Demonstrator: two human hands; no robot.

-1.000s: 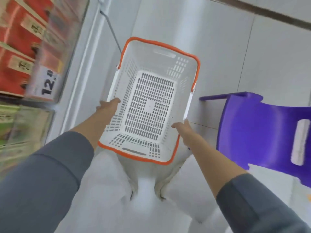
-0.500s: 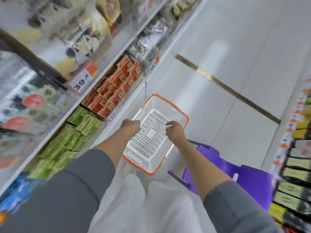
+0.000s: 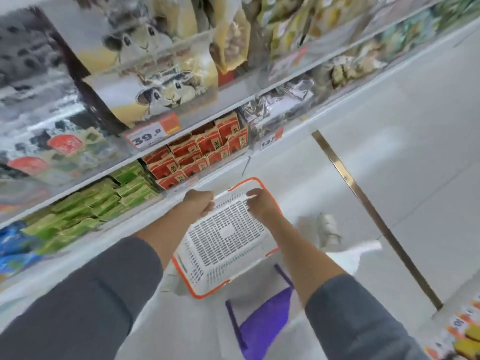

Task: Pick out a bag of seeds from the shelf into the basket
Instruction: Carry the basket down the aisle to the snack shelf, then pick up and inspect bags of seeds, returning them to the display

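Lining the left side, shelf: several tiers packed with goods, all motion-blurred.
Floor: pale tiles, with a brass strip running diagonally across.
Sleeves: grey, pushed up both forearms.
Basket: white mesh plastic with an orange rim, held low in front of the body, just beside the bottom tier, far end tipped up.
Purple chair: on the floor below the basket's near end, partly hidden by the right arm.
Squirrel-print bags: on the upper tiers, well above the basket. Print too blurred to tell if these are the seeds; no bag in either hand.
Green packs: bottom tier, touching the red packs on their right.
Left hand: fingers curled over the basket's left rim, grasping it.
Right hand: fingers clenched on the basket's right rim.
Price tag: orange and white, on the tier edge under the squirrel-print bags, reads 39.
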